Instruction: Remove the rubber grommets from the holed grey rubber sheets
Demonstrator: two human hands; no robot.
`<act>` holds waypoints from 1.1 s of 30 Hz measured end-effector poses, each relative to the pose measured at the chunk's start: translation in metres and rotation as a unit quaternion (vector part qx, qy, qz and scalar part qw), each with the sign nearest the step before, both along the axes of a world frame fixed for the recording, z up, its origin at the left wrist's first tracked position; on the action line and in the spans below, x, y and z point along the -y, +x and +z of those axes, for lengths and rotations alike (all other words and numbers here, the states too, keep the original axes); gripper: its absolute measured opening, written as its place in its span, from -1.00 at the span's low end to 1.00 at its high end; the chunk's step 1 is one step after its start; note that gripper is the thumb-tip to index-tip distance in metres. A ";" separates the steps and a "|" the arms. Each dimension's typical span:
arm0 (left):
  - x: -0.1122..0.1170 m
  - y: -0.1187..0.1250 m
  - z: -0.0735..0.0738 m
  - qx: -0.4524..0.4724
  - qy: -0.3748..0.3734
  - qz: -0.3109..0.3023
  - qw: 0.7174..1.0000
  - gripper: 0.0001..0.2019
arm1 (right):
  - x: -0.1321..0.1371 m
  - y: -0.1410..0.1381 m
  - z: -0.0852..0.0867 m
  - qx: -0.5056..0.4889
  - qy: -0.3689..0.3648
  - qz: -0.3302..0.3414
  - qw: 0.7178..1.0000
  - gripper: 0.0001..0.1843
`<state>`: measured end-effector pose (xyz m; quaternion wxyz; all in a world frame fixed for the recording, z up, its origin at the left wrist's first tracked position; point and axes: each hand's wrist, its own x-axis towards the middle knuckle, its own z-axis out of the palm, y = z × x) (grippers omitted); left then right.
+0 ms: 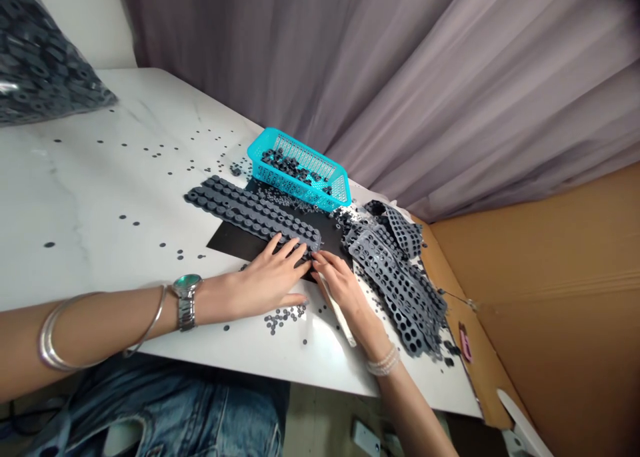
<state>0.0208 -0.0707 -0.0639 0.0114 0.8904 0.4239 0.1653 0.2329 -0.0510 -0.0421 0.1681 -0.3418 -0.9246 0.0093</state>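
Nearest is a person's lap in blue denim (200, 410), below the front edge of the white, faintly veined worktop (320, 363). Along this edge there is a bare strip, then a small group of dark flat discs (284, 318).

Behind the discs, the left hand (267, 277) lies with fingers spread apart, its fingertips on the near side of the long dark-grey studded sheet (245, 210). The right hand (340, 283) has its grip closed on a slim white stick (343, 317); the fingertips are at the right end of the sheet, and whether they touch it I cannot tell. The sheet lies aslant, partly on a black flat mat (233, 243), its left end reaching past the mat onto the worktop.

To the right there is little room: a heap of grey perforated sheets (395, 277) lies close beside the right hand and reaches nearly to the brown cardboard panel (550, 277). To the left the surface is wide, with only few discs scattered.

Beyond the studded sheet, a turquoise plastic basket (261, 143) holding dark pieces stands near the back edge, before a grey-mauve curtain (310, 50). At far left rests a clear bag of dark pieces (45, 63).
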 end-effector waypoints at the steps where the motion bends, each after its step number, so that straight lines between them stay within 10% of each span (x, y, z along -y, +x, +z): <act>1: 0.000 0.000 0.000 -0.001 -0.002 0.000 1.000 -0.35 | 0.000 0.000 0.001 0.004 -0.011 0.001 1.000 -0.72; 10: 0.001 -0.003 0.011 -0.005 -0.050 -0.009 0.999 -0.37 | -0.014 0.021 -0.004 -0.132 -0.015 -0.146 0.980 -0.68; 33: 0.000 0.000 0.005 0.000 -0.005 -0.007 1.000 -0.39 | -0.027 0.004 -0.017 -0.071 0.008 -0.064 0.995 -0.75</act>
